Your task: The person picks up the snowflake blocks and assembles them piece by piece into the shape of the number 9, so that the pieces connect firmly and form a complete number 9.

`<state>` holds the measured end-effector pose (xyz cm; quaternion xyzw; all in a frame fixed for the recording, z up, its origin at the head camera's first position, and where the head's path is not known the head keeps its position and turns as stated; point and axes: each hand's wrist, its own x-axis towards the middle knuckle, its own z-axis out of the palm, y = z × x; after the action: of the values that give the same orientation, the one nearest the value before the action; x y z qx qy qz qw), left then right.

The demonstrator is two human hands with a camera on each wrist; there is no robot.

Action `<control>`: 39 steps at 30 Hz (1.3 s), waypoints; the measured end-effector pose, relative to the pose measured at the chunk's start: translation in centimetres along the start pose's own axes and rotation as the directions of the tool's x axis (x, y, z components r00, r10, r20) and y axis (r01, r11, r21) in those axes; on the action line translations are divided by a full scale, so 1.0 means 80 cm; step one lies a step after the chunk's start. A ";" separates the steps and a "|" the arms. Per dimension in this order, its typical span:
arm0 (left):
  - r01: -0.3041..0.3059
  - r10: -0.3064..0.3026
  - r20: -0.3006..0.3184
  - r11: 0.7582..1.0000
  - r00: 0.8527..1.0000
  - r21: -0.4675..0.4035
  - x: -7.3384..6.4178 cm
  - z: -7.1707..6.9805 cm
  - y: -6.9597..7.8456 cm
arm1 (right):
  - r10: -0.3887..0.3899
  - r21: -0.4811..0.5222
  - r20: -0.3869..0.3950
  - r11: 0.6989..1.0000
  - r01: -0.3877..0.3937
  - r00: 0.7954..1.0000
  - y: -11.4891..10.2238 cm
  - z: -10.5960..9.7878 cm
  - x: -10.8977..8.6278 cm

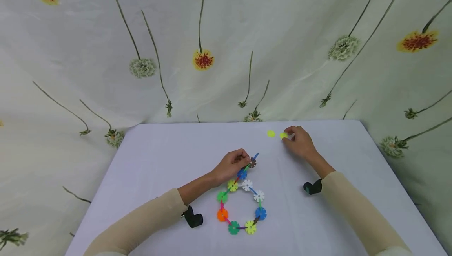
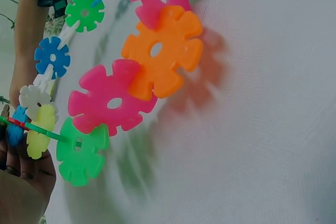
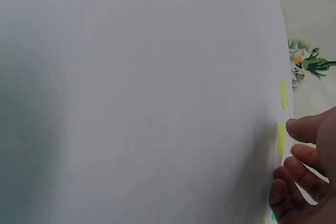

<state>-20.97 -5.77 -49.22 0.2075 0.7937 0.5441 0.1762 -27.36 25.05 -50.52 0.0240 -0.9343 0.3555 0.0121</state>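
Note:
A chain of colourful notched plastic discs lies on the white table, linked into a ring with a tail. My left hand (image 1: 230, 166) pinches the tail near its end, by a brown disc (image 1: 252, 163) and a blue disc (image 1: 242, 174). In the left wrist view an orange disc (image 2: 176, 51), a pink disc (image 2: 102, 100) and a green disc (image 2: 81, 156) show large. At the table's back, my right hand (image 1: 299, 143) reaches over a yellow disc (image 1: 283, 135), thumb and fingers apart around it. Another yellow disc (image 1: 270, 133) lies just left of it.
The white-covered table (image 1: 169, 142) ends at a flower-printed cloth backdrop (image 1: 226, 83). Dark wrist-worn devices sit at both wrists, one by the left sleeve (image 1: 193, 217) and one by the right sleeve (image 1: 312, 187).

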 end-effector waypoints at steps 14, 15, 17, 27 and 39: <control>0.012 -0.012 0.013 1.000 1.000 -0.004 -0.005 -0.002 0.002 | -0.045 -0.112 0.017 0.993 0.047 0.999 0.003 0.010 0.020; 0.011 -0.011 0.014 1.000 1.000 -0.002 -0.005 -0.002 0.001 | -0.049 -0.107 0.016 0.993 0.051 0.999 0.003 0.011 0.020; 0.009 -0.009 0.013 1.000 1.000 -0.002 -0.005 -0.002 0.001 | -0.037 -0.101 0.026 0.994 0.040 0.999 0.000 0.010 0.021; 0.009 -0.009 0.023 1.000 1.000 -0.013 -0.003 0.001 0.001 | 0.113 -0.073 -0.039 0.991 -0.115 0.993 0.002 -0.013 0.032; 0.006 -0.006 0.019 1.000 1.000 0.010 -0.006 -0.001 0.002 | 0.103 -0.111 0.015 0.989 -0.100 0.995 0.021 -0.045 0.032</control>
<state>-20.58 -6.05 -49.04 0.2112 0.7952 0.5377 0.1842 -29.99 28.59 -48.86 -0.0206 -0.9525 0.3035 -0.0143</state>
